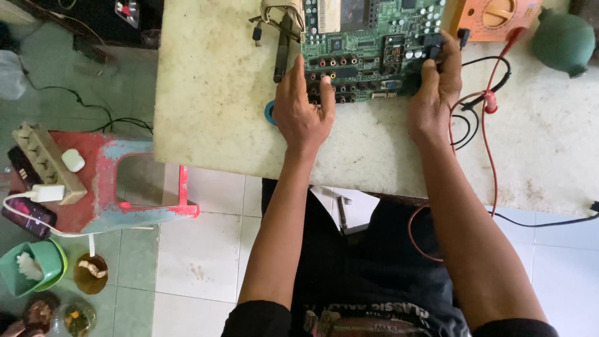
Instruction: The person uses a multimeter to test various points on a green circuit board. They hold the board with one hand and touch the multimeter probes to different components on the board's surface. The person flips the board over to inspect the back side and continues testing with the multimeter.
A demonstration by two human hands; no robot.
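Head view, left to right. A red stool [93, 187] on the tiled floor carries a beige power strip [43, 163] and a charging phone [28, 215] — well apart from the work. On the pale counter [212, 100] the left hand [302, 115] lies palm-down and open, fingertips resting on the row of connectors at the near edge of the green circuit board [368, 47]. The right hand [437, 93] is curled closed around the board's near right corner, beside a black connector block. An orange multimeter [493, 15], its red lead [490, 103] and a green rubber bulb [561, 40] lie to the right. The board looks light, stiff and fragile — best held by its bare edges, clear of the components
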